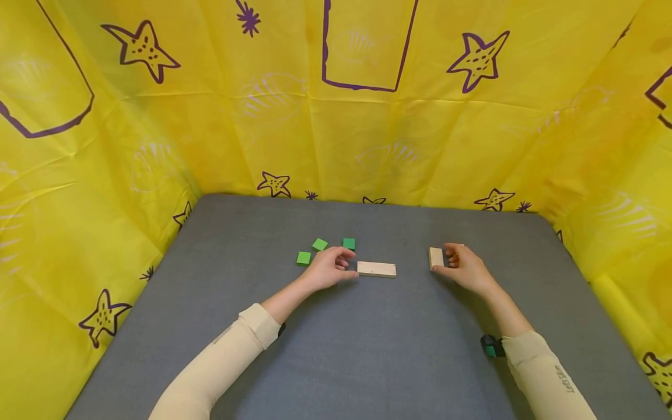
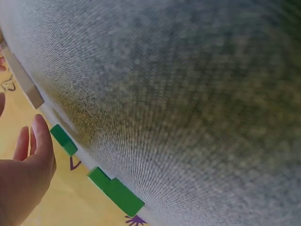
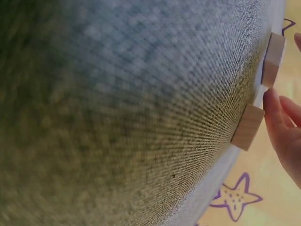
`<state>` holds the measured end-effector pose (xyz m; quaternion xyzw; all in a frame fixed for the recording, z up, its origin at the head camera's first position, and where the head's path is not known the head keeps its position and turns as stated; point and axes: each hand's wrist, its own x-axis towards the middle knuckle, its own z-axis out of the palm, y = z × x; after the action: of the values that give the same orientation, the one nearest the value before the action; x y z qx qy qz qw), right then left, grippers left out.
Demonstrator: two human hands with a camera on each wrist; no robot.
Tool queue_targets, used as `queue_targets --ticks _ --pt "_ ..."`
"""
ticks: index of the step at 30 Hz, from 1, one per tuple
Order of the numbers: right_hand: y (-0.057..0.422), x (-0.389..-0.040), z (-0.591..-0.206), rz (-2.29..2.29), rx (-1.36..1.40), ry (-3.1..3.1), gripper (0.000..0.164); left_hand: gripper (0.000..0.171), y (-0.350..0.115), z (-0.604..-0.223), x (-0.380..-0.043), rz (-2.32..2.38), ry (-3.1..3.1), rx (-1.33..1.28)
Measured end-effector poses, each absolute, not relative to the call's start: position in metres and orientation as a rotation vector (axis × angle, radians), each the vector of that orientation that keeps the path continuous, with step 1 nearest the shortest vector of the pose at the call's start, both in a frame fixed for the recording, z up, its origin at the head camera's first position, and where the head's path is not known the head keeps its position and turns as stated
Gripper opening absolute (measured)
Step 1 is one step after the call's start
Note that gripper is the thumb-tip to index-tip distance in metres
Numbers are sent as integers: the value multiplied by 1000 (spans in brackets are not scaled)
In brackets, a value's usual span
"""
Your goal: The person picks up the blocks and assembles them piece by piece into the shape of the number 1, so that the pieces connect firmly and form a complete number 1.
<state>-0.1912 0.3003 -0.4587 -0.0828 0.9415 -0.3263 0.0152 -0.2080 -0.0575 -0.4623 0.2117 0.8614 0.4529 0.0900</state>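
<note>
My left hand (image 1: 329, 269) hovers at the left end of a flat, pale wooden plank (image 1: 377, 269), thumb and fingers apart with nothing between them. Bright green blocks (image 1: 303, 258) and a darker green block (image 1: 349, 244) sit beyond its fingers; they also appear in the left wrist view as green blocks (image 2: 123, 197). On the right, my right hand (image 1: 466, 269) has its loosely bent fingers beside a small wooden block (image 1: 436, 258). A second wooden block (image 3: 248, 127) lies behind that hand, mostly hidden in the head view.
Everything lies on a grey cloth-covered table (image 1: 388, 344). A yellow curtain (image 1: 336, 134) with purple starfish drawings encloses the back and both sides. Beige sleeves cover both forearms, with a dark band (image 1: 492, 346) at the right wrist.
</note>
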Motion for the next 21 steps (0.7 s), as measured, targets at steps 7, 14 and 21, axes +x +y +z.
queue_targets --ticks 7,14,21 --pt "297 -193 -459 -996 -309 2926 68 47 -53 -467 -214 1295 2583 650" --pt "295 -194 -461 -975 -321 2933 69 44 -50 -468 -215 1244 2599 676" --pt "295 -194 -462 -953 -323 2944 66 40 -46 -471 -218 1172 2627 728"
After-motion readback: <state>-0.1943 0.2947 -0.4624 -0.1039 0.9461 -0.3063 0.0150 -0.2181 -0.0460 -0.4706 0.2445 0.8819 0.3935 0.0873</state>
